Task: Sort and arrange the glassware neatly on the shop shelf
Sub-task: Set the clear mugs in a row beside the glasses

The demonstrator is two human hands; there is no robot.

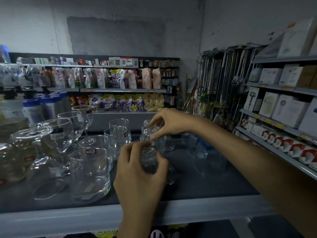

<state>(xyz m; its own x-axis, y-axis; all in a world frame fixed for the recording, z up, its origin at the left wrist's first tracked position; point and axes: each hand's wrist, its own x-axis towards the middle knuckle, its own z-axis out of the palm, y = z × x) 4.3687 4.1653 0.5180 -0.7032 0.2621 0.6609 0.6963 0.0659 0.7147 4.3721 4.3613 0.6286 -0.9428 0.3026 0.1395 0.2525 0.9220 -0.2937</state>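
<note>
On the dark shelf top (205,184) stand clear glasses. My left hand (139,176) grips a handled glass mug (151,160) near the shelf's middle, fingers curled round its body. Just behind it, my right hand (169,124) pinches the rim of a second handled mug (159,141). Left of the mugs stand stacked tumblers (91,169), two plain tumblers (120,133) and several stemmed wine glasses (60,134). At the far left, wine glasses (29,145) stand upside down.
More clear glassware (200,150) stands dimly to the right of the mugs. The shelf's grey front edge (85,219) runs below my hands. White boxes (283,107) fill shelves on the right. Detergent bags (120,102) and bottles (32,110) line the racks behind.
</note>
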